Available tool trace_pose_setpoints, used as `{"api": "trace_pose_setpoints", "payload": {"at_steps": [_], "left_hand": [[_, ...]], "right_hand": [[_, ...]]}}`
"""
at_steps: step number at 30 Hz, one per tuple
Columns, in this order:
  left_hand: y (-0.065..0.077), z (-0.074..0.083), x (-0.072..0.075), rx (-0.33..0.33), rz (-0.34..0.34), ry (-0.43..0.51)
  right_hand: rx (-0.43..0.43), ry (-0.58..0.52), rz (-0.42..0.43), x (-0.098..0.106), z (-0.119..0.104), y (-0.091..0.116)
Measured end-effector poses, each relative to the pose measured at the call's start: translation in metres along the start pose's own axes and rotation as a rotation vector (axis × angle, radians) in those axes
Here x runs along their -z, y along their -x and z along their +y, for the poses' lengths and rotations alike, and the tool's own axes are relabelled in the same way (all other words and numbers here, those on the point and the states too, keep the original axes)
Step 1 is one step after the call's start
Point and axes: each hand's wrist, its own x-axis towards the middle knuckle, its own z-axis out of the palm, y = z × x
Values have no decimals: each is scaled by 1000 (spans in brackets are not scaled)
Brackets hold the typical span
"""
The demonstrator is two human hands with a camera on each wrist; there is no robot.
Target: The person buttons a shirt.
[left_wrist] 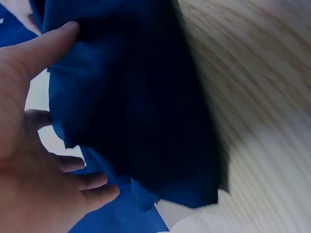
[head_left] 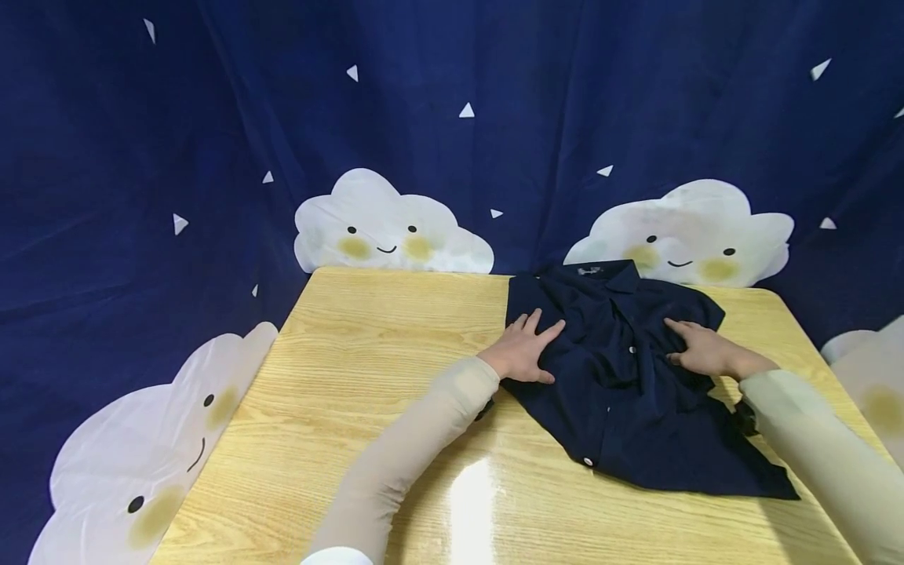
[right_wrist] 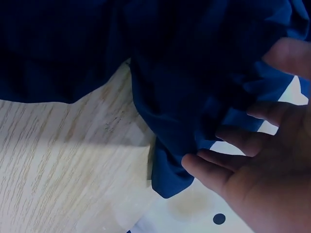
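Fingers (head_left: 552, 333) of the left hand (head_left: 519, 351) and right hand (head_left: 706, 351) lie over a rumpled navy shirt (head_left: 600, 377) on a wooden table (head_left: 381, 353)

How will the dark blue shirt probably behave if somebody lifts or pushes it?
The dark blue shirt will probably droop, since it lies in loose, soft-looking folds. It is likely light for its size, as its edges look thin. Pushed, it may bunch up, because creases already show beside the upper button.

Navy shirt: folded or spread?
Spread, but rumpled: the navy shirt lies with buttons up, collar at the far edge of the table, hem fanned toward the near side.
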Motion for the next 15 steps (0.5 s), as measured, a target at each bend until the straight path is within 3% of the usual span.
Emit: {"api": "trace_pose_setpoints", "payload": {"at_steps": [6,10,15], "left_hand": [[-14,11,-2,27,-52,-33],[-23,13,-8,33,-128,-14],[-31,15,-14,86,-212,37]], "right_hand": [[-5,-4,-15,-3,-1,-5],[-1,-9,-37,-6,-2,-9],[17,13,-59,-9,-2,-11]]}}
